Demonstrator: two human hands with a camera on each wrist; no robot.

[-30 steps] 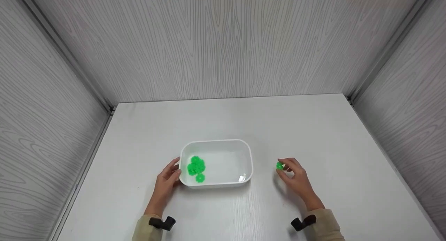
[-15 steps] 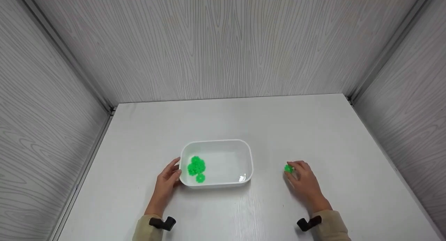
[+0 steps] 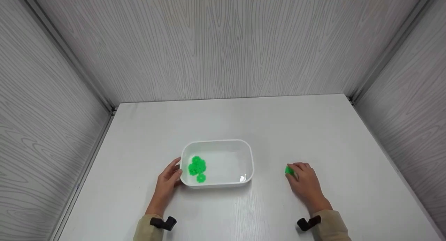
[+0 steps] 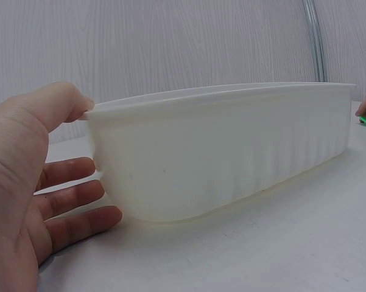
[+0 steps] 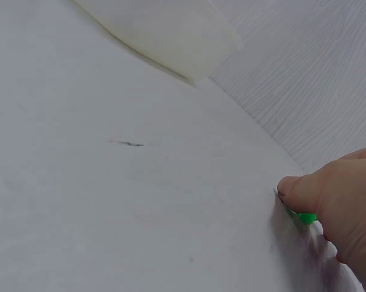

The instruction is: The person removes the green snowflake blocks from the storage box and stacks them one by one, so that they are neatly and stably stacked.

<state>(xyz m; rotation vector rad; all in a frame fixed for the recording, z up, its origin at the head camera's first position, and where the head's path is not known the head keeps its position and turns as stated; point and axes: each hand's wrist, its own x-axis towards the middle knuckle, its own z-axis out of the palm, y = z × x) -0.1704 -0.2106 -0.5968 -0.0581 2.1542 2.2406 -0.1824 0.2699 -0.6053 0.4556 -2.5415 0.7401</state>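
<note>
In the head view a white plastic tub (image 3: 223, 183) stands on the table, with several flat green flower-shaped plastic pieces (image 3: 197, 165) at its left end. My left hand (image 3: 166, 187) holds the tub's left end. In the left wrist view its thumb (image 4: 61, 103) lies on the rim and the other fingers touch the outer wall. To the right of the tub, my right hand (image 3: 306, 183) pinches a green piece (image 3: 289, 170) low at the table. The right wrist view shows only a bit of this green piece (image 5: 306, 217) below the thumb; the rest is hidden.
The white table (image 3: 223, 119) is bounded by a wood-grain back wall (image 3: 223, 45) and side panels, the left panel (image 3: 45, 122) and right panel (image 3: 411, 105). Dark wrist mounts (image 3: 163, 223) sit on both sleeves.
My right hand has moved a little right and toward me with the green piece, lower at the table now. The left hand and tub have stayed in place.
</note>
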